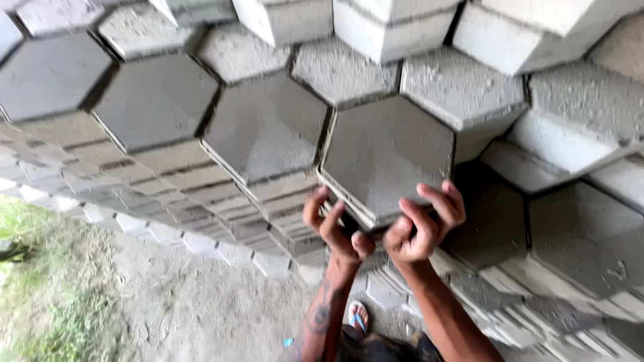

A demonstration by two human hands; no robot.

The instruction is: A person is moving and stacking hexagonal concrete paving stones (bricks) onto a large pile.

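Both hands, left [333,228] and right [424,224]; grip curled tight on hexagonal paver [386,157] edge.

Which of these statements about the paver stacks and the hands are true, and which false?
1. Both hands grip the near edge of one hexagonal paver. True: the left hand and the right hand curl around its lower edge.
2. The pavers are round. False: they are six-sided.
3. The held paver lies on top of a stack. True.
4. The ground is tiled. False: it is bare sandy soil, with grass at the left.
5. The person wears gloves. False: both hands are bare.
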